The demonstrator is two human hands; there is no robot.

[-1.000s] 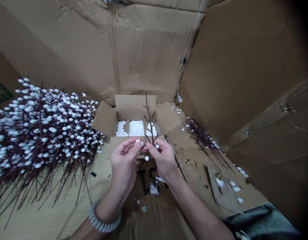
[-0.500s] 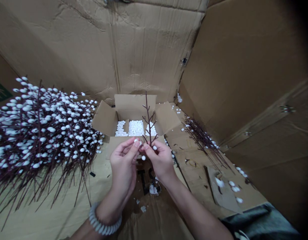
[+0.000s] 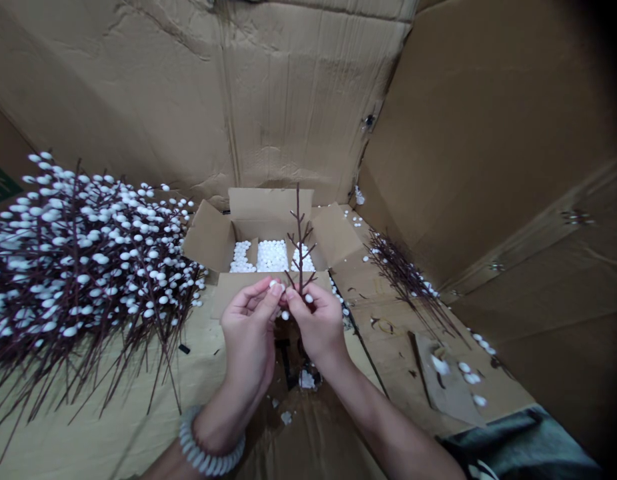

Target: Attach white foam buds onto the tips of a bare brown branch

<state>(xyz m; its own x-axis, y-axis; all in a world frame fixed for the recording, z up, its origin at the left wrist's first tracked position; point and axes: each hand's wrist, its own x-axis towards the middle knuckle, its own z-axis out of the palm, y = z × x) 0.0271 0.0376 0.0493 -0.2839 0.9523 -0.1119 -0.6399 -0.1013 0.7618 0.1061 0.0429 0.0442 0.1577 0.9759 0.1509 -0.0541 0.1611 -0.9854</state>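
My right hand (image 3: 322, 327) is closed around the lower part of a brown artificial branch (image 3: 300, 247), which stands upright with bare side twigs. Beside it, my left hand (image 3: 251, 327) pinches a small white ball (image 3: 275, 285) between thumb and fingertips, close to the branch. Another white ball (image 3: 285, 315) shows below the fingertips, and one more (image 3: 309, 299) sits by the right thumb. Just beyond the hands is an open cardboard box (image 3: 271, 230) holding many white balls (image 3: 272, 255) in compartments. The fingers partly hide the branch's lower end.
A large heap of branches with white balls (image 3: 103, 247) lies on the left. Brown branches (image 3: 403, 270) lie on the right, near a cardboard scrap (image 3: 448, 383) and loose white balls (image 3: 471, 377). Tall cardboard walls (image 3: 298, 100) stand behind and to the right.
The branch has turned slightly more upright, its tip shifting a little to the right. Both hands keep nearly the same place and the same hold.
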